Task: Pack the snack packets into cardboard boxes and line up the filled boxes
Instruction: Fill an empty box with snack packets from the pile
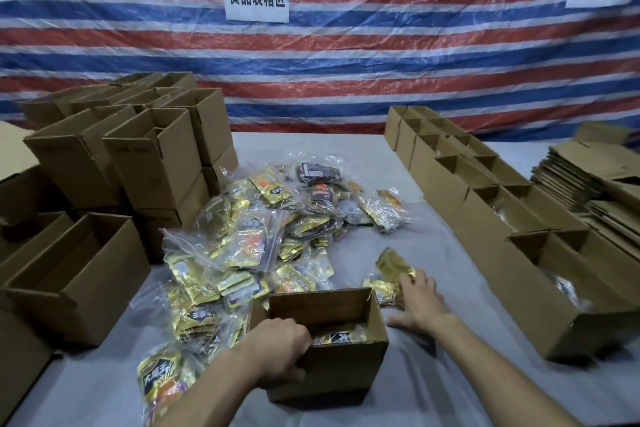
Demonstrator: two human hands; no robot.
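An open cardboard box stands on the grey table in front of me, with snack packets lying in its bottom. My left hand grips the box's near left corner, fingers curled over the rim. Just right of the box, my right hand lies over a gold snack packet, its fingers spread on the packet. A big pile of snack packets in clear bags covers the table's middle and left.
Empty open boxes are stacked at the left, with one open box nearer me. A row of filled boxes runs along the right. Flattened cartons are piled at the far right. A striped tarp hangs behind.
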